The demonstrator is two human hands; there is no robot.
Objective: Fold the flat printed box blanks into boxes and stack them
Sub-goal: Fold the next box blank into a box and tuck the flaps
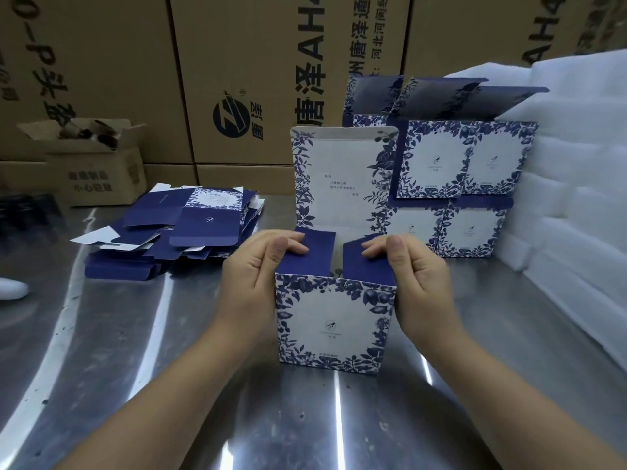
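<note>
A blue-and-white floral box [334,325] stands upright on the metal table [169,368], its lid panel raised at the back. My left hand [258,276] holds the box's left side, fingers pressing the left blue flap inward. On the other side my right hand [415,276] holds the right side and presses the right flap inward the same way. A loose pile of flat blue blanks [176,232] lies to the left. Several folded boxes [451,184] are stacked in two layers behind on the right, lids up.
Large brown cartons [237,79] wall off the back. A small open carton [91,161] sits at the back left. White foam sheets [576,181] are piled along the right edge. Something white [12,288] shows at the far left.
</note>
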